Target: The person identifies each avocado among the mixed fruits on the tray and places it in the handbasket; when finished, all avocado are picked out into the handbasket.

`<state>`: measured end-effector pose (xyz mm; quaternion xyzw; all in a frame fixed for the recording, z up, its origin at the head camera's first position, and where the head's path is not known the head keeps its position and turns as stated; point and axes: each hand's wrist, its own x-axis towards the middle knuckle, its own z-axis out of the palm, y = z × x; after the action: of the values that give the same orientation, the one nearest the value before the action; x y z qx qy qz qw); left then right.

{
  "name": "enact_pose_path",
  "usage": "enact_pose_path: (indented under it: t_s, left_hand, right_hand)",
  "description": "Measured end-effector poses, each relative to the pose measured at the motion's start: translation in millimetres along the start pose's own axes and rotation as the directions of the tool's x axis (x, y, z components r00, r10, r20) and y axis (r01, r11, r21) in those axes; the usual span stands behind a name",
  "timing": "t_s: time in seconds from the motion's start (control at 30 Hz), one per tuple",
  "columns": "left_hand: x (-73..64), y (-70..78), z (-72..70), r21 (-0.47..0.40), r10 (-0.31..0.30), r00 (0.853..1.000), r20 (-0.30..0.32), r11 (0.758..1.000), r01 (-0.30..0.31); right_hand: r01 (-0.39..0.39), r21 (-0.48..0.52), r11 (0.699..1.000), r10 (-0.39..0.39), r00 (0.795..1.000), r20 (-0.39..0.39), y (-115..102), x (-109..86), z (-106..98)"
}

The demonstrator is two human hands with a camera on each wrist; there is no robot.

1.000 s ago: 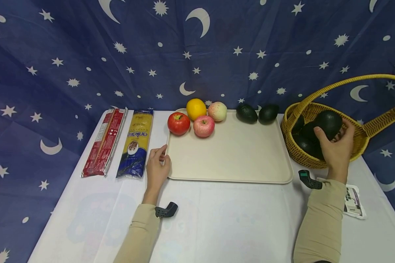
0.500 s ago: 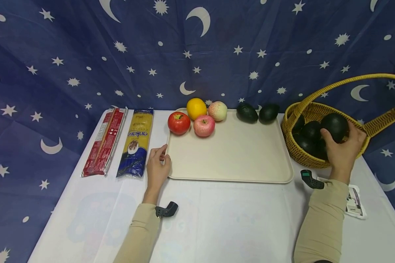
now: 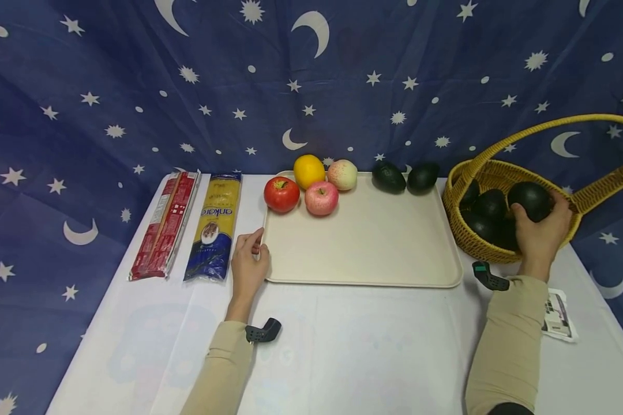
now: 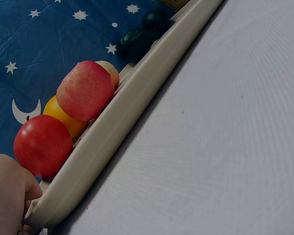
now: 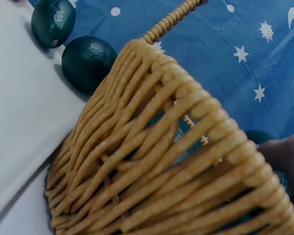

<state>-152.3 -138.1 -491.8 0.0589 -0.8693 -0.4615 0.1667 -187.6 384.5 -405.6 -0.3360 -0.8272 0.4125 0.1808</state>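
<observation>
My right hand [image 3: 542, 230] grips a dark green avocado [image 3: 529, 200] inside the yellow wicker basket [image 3: 477, 248], thumb on its near side and fingers round its right. Several more avocados [image 3: 489, 205] lie beside and below it. In the right wrist view the basket wall [image 5: 152, 147] covers most of the hand [image 5: 289, 159]. At the left end of the beige tray [image 3: 363, 248], my left hand [image 3: 249, 265] pinches the rim, its thumb above and fingertips below in the left wrist view. A red tomato [image 4: 43, 146] sits close to that hand.
On the tray's back part lie an orange [image 3: 309, 171], a peach [image 3: 342, 174], a pink apple [image 3: 321, 198] and two avocados [image 3: 423, 178]. Left of it are a blue-yellow pasta packet [image 3: 214, 227] and a red packet [image 3: 166, 225]. A white packet [image 3: 558, 316] lies near my right forearm.
My right hand has shifted right and slightly down within the basket with the avocado, uncovering another avocado to its left. The left hand and the tray have stayed put.
</observation>
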Motion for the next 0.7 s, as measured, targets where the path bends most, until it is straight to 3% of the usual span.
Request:
enact_pose_path:
  t_s: [0.17,0.43,0.6,0.7]
  left_hand:
    - [0.5,-2.7,-1.0,0.012,-0.002,1.000,-0.013,1.000,0.002]
    - [-1.0,-0.7,2.5,0.021,0.027,0.998,-0.055,0.999,-0.026]
    - [-0.9,-1.6,4.3,0.031,0.061,0.995,-0.076,0.998,-0.059]
    - [-0.7,-1.1,2.8,0.024,0.052,0.997,-0.064,0.998,-0.050]
  right_hand:
    - [-0.054,-0.025,0.998,0.056,0.995,0.083,-3,4.6,1]
    - [-0.066,-0.041,0.997,0.070,0.993,0.097,-4,8.0,-2]
    - [-0.114,-0.021,0.993,0.116,0.983,0.143,-4,14.8,-3]
    - [-0.156,0.012,0.988,0.152,0.973,0.172,-4,20.3,-2]
